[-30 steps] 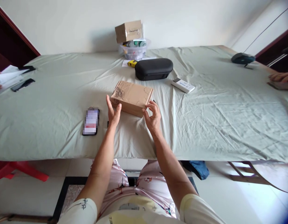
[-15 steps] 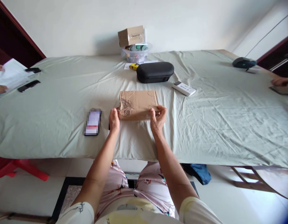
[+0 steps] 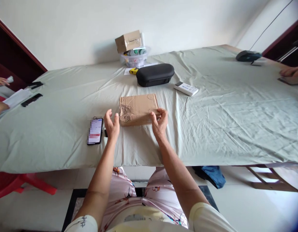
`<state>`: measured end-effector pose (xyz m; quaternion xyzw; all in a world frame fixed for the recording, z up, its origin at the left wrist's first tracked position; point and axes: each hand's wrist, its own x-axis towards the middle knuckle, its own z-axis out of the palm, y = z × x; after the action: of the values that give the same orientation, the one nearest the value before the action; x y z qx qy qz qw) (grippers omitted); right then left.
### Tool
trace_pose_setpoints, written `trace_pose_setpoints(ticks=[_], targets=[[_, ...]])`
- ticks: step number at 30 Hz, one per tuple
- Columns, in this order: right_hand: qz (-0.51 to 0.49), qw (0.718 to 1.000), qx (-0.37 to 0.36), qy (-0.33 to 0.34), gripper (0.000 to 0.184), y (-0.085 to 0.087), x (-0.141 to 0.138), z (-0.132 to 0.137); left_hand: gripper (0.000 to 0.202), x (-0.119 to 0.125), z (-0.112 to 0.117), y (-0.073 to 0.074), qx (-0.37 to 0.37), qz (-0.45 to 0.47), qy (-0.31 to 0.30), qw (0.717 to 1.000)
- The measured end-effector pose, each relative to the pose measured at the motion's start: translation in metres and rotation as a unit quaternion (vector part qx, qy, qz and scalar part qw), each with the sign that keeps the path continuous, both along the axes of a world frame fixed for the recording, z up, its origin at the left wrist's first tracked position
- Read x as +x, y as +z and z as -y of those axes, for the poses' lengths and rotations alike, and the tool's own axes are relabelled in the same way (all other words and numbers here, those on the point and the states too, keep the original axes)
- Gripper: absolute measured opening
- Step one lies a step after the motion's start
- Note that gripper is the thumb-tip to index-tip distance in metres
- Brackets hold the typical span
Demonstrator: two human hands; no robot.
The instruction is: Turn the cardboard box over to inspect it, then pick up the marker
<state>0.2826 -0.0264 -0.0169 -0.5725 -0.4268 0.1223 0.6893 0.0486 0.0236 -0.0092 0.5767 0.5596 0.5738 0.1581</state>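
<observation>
A flat brown cardboard box lies on the cloth in front of me, with dark scribbles on its left part. My left hand is just off the box's left edge, thumb and fingers spread, holding nothing. At the near right corner, my right hand has its thumb in front and its fingers along the side, with the corner between them. Left of my left hand lies a phone with its screen lit. A small black object, partly hidden, shows beside my left wrist.
Behind the box are a black case, a white box and a yellow tape measure. A plastic basket with a carton on top stands by the wall. Other people's hands show at both table ends.
My left hand has let go of the box's left side, moved slightly left and opened. My right hand stays at the near right corner. The view has tilted a little.
</observation>
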Motion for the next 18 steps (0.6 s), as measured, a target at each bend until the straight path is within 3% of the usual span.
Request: trace_pose_setpoints(ticks=[4, 8, 13, 18], targets=[[0.017, 1.000, 0.004, 0.001, 0.052, -0.003, -0.004, 0.000, 0.066, 0.046, 0.008, 0.008, 0.067, -0.057, -0.046, 0.995], [0.052, 0.998, -0.004, -0.023, 0.068, -0.009, -0.012, -0.002, 0.070, 0.072, 0.020, 0.003, 0.075, -0.096, 0.006, 0.993], [0.062, 0.997, -0.009, -0.054, 0.072, -0.012, -0.015, -0.007, 0.074, 0.074, 0.021, -0.005, 0.091, -0.128, 0.021, 0.987], [0.041, 0.999, 0.012, -0.032, 0.040, -0.001, -0.011, 0.000, 0.067, 0.060, 0.004, -0.008, 0.111, -0.148, -0.021, 0.983]])
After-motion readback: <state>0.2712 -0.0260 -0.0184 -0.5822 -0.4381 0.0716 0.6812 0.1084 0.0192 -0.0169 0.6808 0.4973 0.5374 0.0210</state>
